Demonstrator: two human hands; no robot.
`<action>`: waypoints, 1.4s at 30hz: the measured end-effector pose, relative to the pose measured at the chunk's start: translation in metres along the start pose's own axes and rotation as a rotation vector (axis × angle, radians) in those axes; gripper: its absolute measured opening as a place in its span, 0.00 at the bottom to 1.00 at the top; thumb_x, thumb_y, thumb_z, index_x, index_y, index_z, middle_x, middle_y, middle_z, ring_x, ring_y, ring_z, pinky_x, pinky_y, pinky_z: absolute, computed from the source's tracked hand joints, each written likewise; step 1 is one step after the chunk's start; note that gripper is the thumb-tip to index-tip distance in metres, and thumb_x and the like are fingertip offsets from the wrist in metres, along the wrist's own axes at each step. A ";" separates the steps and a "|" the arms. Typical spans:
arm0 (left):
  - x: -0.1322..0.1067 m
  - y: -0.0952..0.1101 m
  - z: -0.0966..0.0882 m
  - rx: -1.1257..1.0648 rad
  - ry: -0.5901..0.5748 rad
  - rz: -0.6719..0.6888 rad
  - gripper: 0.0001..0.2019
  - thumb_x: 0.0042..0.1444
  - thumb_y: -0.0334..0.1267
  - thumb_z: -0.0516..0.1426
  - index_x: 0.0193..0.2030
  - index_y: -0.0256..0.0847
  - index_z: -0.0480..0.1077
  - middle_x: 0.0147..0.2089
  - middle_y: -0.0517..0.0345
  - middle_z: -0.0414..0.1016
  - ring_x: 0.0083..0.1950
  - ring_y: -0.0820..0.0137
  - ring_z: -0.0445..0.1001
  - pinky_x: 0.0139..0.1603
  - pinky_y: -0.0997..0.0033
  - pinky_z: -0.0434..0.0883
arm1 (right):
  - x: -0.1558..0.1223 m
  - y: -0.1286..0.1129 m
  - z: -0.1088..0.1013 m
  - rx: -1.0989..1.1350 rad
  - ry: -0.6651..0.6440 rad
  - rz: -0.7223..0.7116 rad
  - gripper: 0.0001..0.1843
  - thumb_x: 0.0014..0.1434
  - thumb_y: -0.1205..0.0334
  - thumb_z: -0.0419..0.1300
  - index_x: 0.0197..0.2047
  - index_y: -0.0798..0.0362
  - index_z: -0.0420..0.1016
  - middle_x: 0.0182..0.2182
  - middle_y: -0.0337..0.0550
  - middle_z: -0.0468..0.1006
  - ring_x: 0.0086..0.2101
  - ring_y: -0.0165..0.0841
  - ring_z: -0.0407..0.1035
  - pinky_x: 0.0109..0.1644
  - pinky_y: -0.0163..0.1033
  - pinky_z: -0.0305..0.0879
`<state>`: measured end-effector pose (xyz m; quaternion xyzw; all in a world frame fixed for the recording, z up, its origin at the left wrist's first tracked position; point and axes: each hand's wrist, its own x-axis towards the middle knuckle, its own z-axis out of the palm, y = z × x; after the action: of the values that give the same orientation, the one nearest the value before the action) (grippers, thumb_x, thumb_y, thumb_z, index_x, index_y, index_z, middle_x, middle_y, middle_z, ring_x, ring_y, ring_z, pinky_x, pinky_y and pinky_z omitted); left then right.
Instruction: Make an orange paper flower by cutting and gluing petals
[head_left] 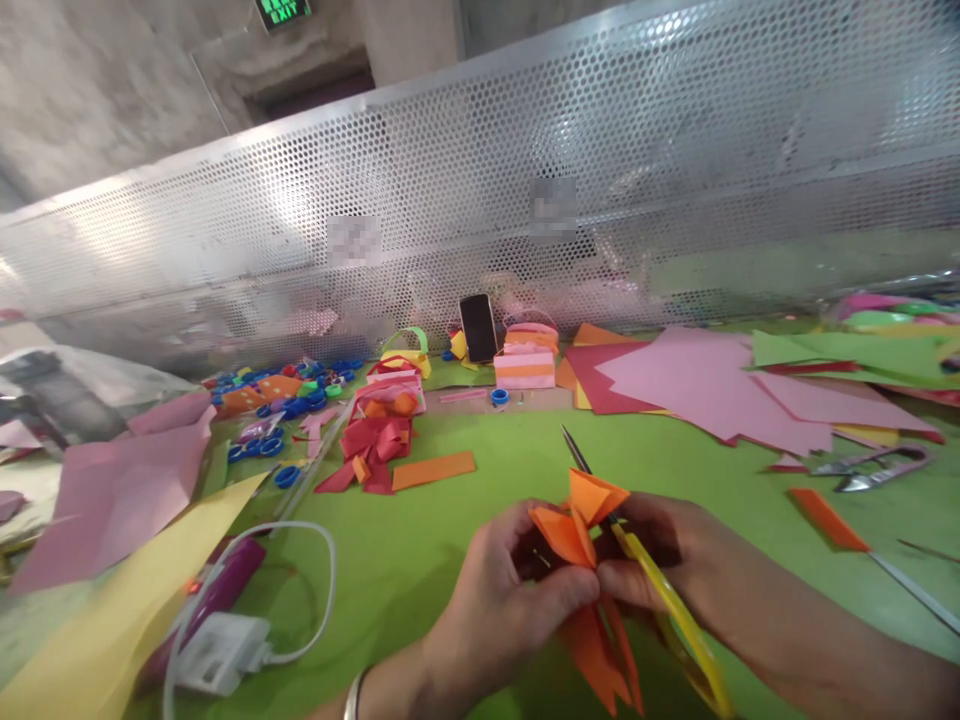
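My left hand [501, 590] pinches a folded orange paper piece [581, 525] low in the middle of the view, thumb pressed on its fold. My right hand [667, 560] grips yellow-handled scissors [660, 590], their blades [576, 450] pointing up and away past the paper. The right thumb also touches the paper. More of the orange paper [600, 650] hangs below both hands. Both hands hover over a green table mat [420, 550].
Pink, red and green sheets [712, 385] lie at the back right, a phone [478, 328] and small paper baskets [525, 362] at the back. Red and orange scraps [379, 445], blue rings [289, 400], a yellow sheet [127, 600], a white charger with cable [225, 645] sit left. Second scissors [877, 470] lie right.
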<state>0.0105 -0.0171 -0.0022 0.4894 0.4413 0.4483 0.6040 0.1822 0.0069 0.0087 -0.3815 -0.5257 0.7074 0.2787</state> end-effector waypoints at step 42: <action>0.004 0.008 -0.004 -0.234 0.172 -0.252 0.11 0.37 0.35 0.58 0.30 0.33 0.74 0.27 0.55 0.76 0.26 0.74 0.70 0.28 0.76 0.67 | 0.001 0.005 -0.013 -0.272 0.237 -0.231 0.25 0.47 0.55 0.71 0.49 0.50 0.75 0.46 0.49 0.81 0.43 0.46 0.75 0.48 0.46 0.73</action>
<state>0.0063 -0.0113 0.0046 0.3167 0.4940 0.4573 0.6682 0.1924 0.0126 0.0016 -0.4332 -0.6201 0.5434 0.3639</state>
